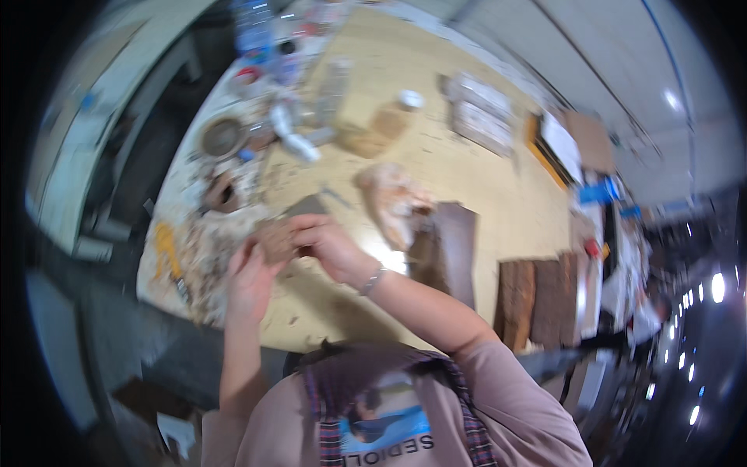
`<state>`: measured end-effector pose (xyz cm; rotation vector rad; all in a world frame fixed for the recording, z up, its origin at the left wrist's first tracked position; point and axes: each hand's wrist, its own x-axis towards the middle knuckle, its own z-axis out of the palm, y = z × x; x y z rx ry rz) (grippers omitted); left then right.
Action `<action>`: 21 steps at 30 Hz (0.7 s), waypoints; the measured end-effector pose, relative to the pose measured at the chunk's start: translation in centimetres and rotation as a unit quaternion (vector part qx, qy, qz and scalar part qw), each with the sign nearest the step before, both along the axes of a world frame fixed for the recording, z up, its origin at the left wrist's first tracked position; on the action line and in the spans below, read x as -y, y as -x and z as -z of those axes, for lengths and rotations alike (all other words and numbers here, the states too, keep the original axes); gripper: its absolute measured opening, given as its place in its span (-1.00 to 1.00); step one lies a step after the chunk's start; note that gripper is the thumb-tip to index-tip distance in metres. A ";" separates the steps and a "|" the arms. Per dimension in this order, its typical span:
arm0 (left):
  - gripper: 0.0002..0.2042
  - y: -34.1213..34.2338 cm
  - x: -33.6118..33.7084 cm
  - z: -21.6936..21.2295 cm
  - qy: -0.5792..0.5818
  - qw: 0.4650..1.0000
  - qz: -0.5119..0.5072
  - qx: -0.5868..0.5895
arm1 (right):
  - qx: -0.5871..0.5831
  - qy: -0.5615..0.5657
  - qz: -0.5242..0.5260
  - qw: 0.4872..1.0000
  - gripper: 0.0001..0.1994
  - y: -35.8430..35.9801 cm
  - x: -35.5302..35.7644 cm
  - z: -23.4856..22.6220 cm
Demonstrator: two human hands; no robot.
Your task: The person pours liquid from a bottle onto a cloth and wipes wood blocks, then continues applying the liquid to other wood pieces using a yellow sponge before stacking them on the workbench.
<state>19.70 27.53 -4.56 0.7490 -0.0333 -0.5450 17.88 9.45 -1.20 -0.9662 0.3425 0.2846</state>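
Note:
Both my hands meet over the left part of the table, around a small flat brown piece (275, 240) that looks like leather; blur hides its exact kind. My left hand (253, 279) grips its near left edge between thumb and fingers. From the other side, my right hand (331, 243) pinches its right edge. Just beyond the fingers lies a dark grey flat piece (308, 205), partly covered by the right hand. A thin tool (339, 198) rests beside it. To the right, a crumpled stained cloth (389, 204) touches dark brown sheets (454, 245).
A capped bottle of amber liquid (381, 127) and a white tube (292, 136) lie farther back. Along the stained left edge are a round bowl (223, 138) and a yellow-handled tool (166, 247). Brown strips (537, 303) are at right; a pale bundle (481, 114) is at back.

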 end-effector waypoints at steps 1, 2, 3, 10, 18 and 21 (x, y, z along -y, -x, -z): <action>-0.67 0.6 0.3 -0.8 0.011 0.999 0.028 0.022 | 0.015 0.029 -0.016 0.999 -0.85 0.5 0.4 0.0; -0.65 1.2 0.4 -1.1 0.023 0.999 0.048 0.010 | 0.011 0.053 -0.016 0.998 -0.85 1.0 0.7 0.3; -0.62 1.8 0.6 -1.0 0.032 0.997 0.066 -0.003 | 0.005 0.073 -0.018 0.997 -0.84 1.8 1.3 0.4; -0.56 3.7 4.4 0.6 0.173 0.966 0.153 -0.117 | 0.013 0.775 0.160 0.611 -0.47 15.6 11.7 -5.4; -0.60 5.2 7.7 3.1 0.097 0.958 0.261 -0.069 | -0.125 0.738 0.165 0.643 -0.35 23.6 14.4 -2.5; -0.60 7.9 10.7 -2.0 0.036 0.944 0.311 -0.100 | -0.122 0.712 0.189 0.665 -0.44 24.5 15.7 -2.2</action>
